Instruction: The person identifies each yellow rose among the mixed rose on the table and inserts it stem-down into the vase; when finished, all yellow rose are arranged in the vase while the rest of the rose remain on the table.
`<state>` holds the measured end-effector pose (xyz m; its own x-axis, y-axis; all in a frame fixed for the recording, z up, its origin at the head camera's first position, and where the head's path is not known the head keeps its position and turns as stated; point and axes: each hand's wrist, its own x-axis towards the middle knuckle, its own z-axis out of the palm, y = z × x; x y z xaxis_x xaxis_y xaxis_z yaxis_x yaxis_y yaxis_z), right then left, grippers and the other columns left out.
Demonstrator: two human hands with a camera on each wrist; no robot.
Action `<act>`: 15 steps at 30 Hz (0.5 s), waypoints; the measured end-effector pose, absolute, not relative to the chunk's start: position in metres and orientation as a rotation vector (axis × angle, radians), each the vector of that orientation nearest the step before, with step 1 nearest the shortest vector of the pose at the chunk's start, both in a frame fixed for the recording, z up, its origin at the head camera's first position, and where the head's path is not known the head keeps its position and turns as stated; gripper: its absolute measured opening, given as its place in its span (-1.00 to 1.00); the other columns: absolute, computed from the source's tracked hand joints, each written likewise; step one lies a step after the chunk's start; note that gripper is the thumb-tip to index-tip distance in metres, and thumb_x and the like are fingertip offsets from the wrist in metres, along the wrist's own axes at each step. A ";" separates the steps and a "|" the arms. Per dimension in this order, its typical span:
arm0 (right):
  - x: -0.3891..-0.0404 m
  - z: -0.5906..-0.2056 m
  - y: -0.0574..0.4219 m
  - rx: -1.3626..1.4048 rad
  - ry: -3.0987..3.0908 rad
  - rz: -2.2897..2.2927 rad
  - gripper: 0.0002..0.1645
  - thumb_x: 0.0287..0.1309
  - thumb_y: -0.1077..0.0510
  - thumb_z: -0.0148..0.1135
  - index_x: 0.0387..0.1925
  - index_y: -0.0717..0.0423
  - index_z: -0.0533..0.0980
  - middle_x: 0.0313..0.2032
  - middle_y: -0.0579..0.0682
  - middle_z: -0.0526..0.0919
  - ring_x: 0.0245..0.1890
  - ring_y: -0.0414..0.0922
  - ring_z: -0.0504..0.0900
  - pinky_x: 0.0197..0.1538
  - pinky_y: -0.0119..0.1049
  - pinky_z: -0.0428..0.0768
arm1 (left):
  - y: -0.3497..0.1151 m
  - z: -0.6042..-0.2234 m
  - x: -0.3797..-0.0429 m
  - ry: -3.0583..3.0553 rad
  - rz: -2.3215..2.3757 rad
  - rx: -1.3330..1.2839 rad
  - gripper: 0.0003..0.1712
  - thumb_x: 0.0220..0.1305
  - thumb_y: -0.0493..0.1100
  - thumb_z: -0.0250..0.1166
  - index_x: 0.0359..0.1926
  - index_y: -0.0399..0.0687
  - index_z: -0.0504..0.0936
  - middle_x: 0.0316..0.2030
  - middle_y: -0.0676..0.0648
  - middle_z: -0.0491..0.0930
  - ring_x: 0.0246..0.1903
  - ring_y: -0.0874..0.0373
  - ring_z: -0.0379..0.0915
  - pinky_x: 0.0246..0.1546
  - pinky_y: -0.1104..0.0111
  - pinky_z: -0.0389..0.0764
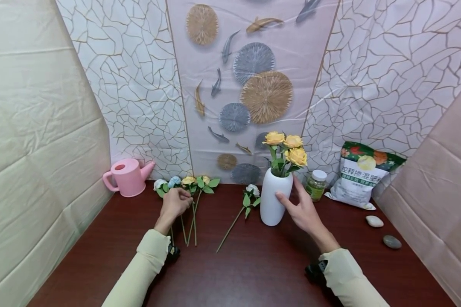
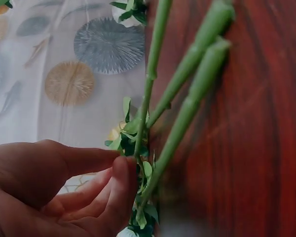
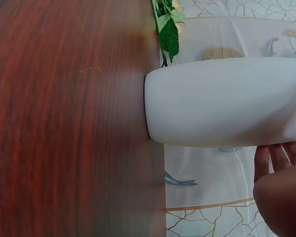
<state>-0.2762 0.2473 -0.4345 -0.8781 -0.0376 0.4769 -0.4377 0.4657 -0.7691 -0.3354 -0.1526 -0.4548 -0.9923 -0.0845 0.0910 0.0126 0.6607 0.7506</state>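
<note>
Vase (image 1: 273,202) stands upright on counter (image 1: 230,277), right of centre, yellow roses (image 1: 296,156) inside. Right hand (image 1: 304,211) grips it between thumb and fingers. Left hand (image 1: 175,202), left of centre: fingertips nearly together beside stem (image 2: 151,76); pinch unclear.

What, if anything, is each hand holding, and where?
Right hand: white vase, by its side. Left hand: at a flower stem; can't tell if it's gripped.

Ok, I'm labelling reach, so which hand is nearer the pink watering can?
Left. The left hand is to the right of the pink watering can, at the flower stems; the right hand is much farther right, on the white vase.
</note>
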 end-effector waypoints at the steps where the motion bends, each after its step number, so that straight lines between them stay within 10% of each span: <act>1: -0.275 -0.433 0.246 0.395 -2.323 1.391 -0.04 0.34 -0.05 0.29 0.59 -0.24 -0.01 0.32 0.01 0.50 0.28 -0.08 0.49 0.24 -0.22 0.52 | -0.153 -0.455 -0.335 -2.763 -1.258 0.060 -0.89 0.27 -0.17 0.40 -0.22 -0.10 0.71 -0.35 -0.10 0.77 -0.40 0.04 0.70 -0.46 0.31 0.65; 15: -0.273 -0.430 0.246 0.397 -2.325 1.435 -0.06 0.34 -0.07 0.28 0.57 -0.35 -0.02 0.34 0.06 0.47 0.31 -0.03 0.48 0.29 0.06 0.48 | -0.150 -0.458 -0.333 -2.846 -1.255 0.083 -0.75 0.15 -0.02 0.53 -0.38 -0.12 0.78 -0.60 -0.02 0.73 -0.53 0.10 0.72 -0.52 0.30 0.68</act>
<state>-0.2731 0.2464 -0.4304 -0.8885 -0.0404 0.4571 -0.4267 0.4394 -0.7905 -0.3333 -0.1500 -0.4577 -0.9981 -0.0610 0.0057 -0.0369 0.6733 0.7385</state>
